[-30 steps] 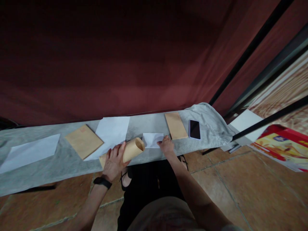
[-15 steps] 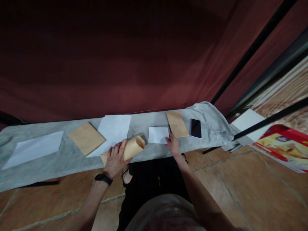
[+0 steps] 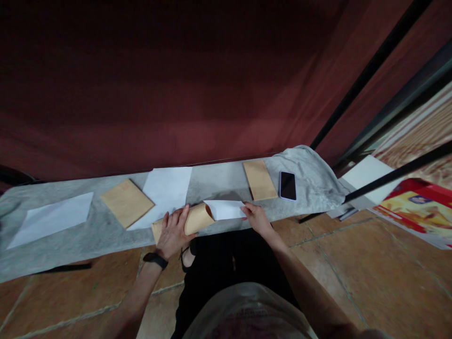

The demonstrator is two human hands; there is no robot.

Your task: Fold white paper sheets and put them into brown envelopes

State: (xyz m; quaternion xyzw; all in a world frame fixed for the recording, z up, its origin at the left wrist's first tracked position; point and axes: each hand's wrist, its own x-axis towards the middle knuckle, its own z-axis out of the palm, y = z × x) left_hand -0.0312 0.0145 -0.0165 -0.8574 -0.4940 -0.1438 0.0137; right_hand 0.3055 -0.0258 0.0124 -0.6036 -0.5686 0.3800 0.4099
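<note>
My left hand (image 3: 173,234) grips a brown paper envelope (image 3: 198,218) near the bench's front edge, the fingers across its top and the thumb at its near side. The envelope's mouth bulges apart and faces right. Between the fingertips of my right hand (image 3: 256,216) is the right end of a folded white paper (image 3: 229,210). The paper is raised off the cloth, and its left end is at the envelope's mouth; how far it reaches inside I cannot tell.
A grey cloth (image 3: 219,179) covers the long narrow bench. On it lie a stack of brown envelopes (image 3: 127,202), white sheets (image 3: 171,186), another white sheet (image 3: 52,219), a brown envelope (image 3: 260,181) and a phone (image 3: 288,186). A red-and-yellow box (image 3: 420,212) is at right.
My right hand has lifted the white paper off the cloth and brought its left end to the envelope's mouth. The envelope has tilted slightly, still under my left hand.
</note>
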